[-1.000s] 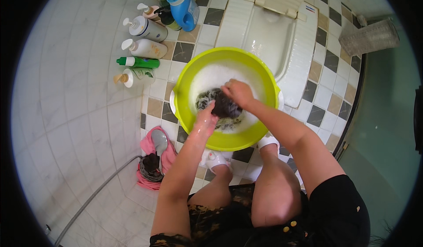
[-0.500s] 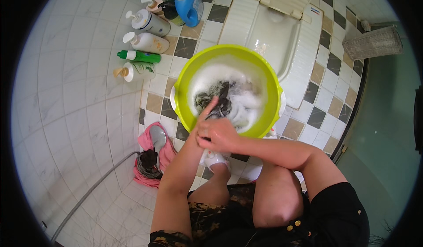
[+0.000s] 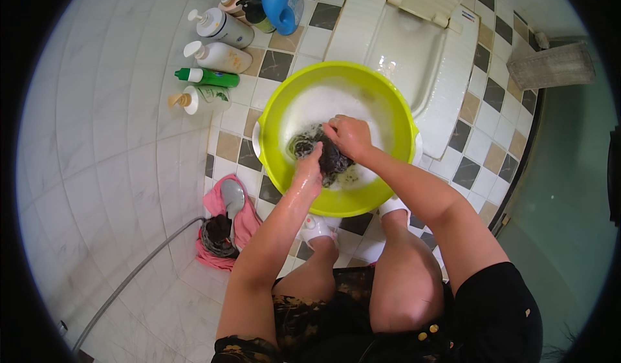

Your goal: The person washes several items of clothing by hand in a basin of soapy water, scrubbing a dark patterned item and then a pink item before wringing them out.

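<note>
A lime-green basin [image 3: 275,107] on the floor holds white suds and a wet black patterned cloth [image 3: 332,158]. At the cloth's left edge, my left hand [image 3: 310,166] is closed on it, thumb uppermost and wet with foam. My right hand [image 3: 350,135] grips the same cloth from its upper right, fingers curled in. Between the two hands the fabric is bunched, and part of it lies in the sudsy water. Some fingertips are hidden by the cloth and foam.
Several pump bottles [image 3: 223,57] and a blue jug [image 3: 280,4] line the left wall. A squat toilet [image 3: 446,78] lies beyond the basin. At left, a shower head [image 3: 232,193] rests on pink cloth [image 3: 246,217], its hose [image 3: 139,275] trailing. A grey mat [image 3: 550,66] hangs at right.
My right hand has moved off my left wrist into the basin and grips the cloth. My left hand has closed on the cloth, which is now bunched between them.
</note>
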`<state>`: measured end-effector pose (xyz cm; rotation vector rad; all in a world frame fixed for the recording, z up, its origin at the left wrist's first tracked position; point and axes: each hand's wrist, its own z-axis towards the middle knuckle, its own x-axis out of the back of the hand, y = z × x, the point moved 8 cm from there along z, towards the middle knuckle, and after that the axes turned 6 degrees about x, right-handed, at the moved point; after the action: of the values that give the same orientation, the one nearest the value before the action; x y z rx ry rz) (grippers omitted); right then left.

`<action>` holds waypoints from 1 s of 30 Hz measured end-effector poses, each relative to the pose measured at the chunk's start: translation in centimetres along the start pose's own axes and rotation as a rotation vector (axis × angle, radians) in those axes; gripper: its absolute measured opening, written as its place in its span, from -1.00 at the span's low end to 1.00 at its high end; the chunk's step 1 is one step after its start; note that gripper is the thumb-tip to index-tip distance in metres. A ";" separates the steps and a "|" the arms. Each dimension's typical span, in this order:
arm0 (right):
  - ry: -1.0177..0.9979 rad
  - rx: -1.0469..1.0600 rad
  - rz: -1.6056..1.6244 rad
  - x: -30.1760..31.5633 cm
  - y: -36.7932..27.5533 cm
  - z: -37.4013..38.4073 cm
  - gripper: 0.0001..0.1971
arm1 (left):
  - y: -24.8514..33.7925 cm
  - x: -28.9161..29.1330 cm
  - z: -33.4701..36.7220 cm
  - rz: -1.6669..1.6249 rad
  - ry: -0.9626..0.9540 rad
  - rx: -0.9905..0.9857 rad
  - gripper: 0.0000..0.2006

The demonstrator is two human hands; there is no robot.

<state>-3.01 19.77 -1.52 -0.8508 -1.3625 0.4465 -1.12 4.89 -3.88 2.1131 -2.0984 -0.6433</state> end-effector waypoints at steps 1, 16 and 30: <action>0.025 0.105 -0.011 0.3 -0.4 0.2 -0.74 | 0.7 1.9 0.6 0.032 0.051 0.008 -0.68; -0.164 0.364 0.614 0.3 -15.8 -6.6 -0.84 | 1.4 0.3 -1.1 -0.034 -0.306 0.373 -0.39; 0.170 0.183 0.236 0.5 -6.5 -1.5 -0.87 | 0.3 0.0 0.3 -0.311 -0.182 0.030 -0.78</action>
<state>-2.72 15.61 3.72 -0.8800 -1.0518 0.6561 -1.57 4.94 -4.07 2.5125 -1.8840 -0.8724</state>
